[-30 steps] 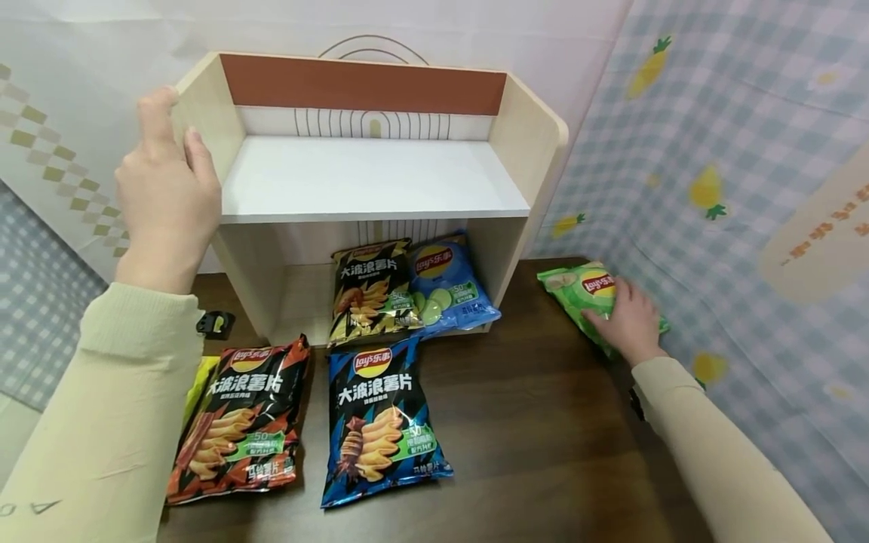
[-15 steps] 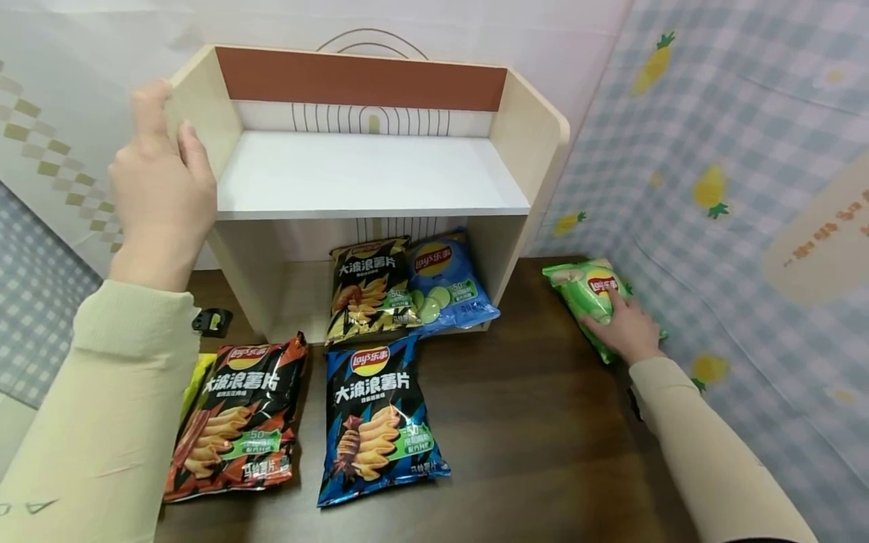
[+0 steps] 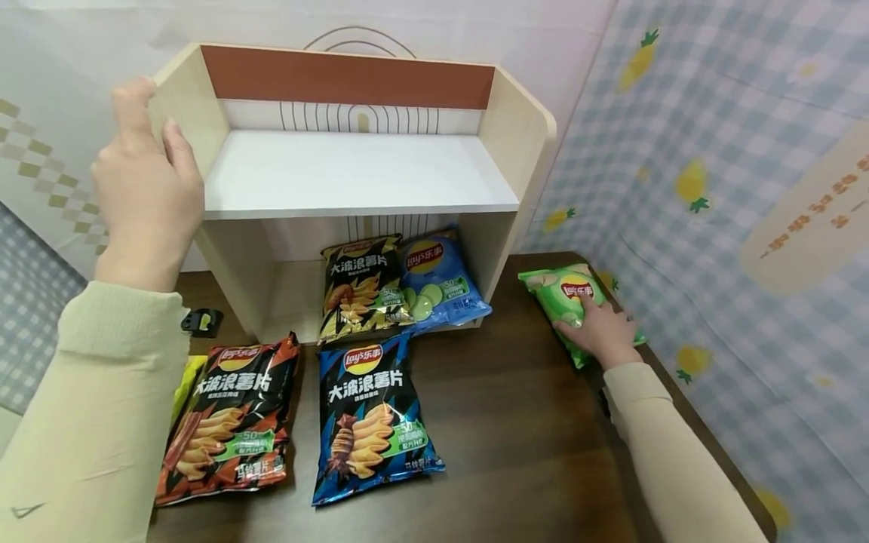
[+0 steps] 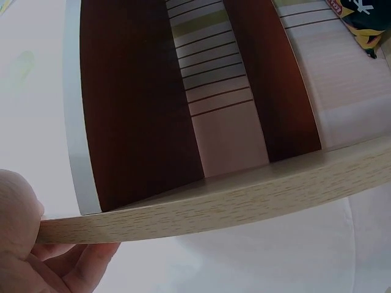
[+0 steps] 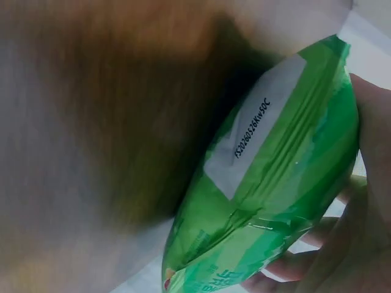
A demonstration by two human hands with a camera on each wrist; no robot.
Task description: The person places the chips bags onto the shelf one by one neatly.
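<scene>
Left grip [image 3: 148, 185] pinches shelf side [image 3: 193, 105] — likely steadying it. Right grip [image 3: 603, 333] holds green bag [image 3: 558, 299] across — surer purchase, presumably.

Here the plump green Lay's bag [image 3: 553, 300] is held tilted, to the right of the shelf [image 3: 360, 173] and apart from it, logo turned upward; the upright shelf, pale-sided and white-boarded, is gripped at its left panel.
</scene>
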